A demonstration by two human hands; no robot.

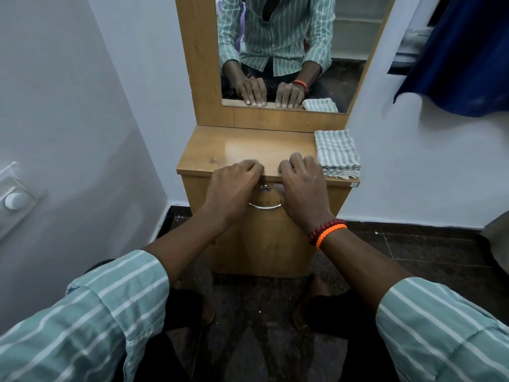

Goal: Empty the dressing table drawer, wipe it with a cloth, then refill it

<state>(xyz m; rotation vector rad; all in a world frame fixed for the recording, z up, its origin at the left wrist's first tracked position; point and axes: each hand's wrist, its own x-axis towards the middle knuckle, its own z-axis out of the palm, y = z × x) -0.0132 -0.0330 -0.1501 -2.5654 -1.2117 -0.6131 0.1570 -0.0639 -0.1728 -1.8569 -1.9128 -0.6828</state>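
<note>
A wooden dressing table (220,150) stands against the white wall, with a tall mirror (278,51) above it. My left hand (234,186) and my right hand (300,188) rest palm down on the front edge of the tabletop, fingers curled over it, holding nothing. Below them the drawer front (265,197) is closed; its lock and curved metal handle (265,206) show between my wrists. A folded grey-and-white striped cloth (337,154) lies on the tabletop's right end, just right of my right hand. What is inside the drawer is hidden.
White walls close in on both sides. A switch plate (16,199) is on the left wall. A dark blue curtain (462,56) hangs at the upper right. My knees and feet are on the dark tiled floor (413,249) in front of the table.
</note>
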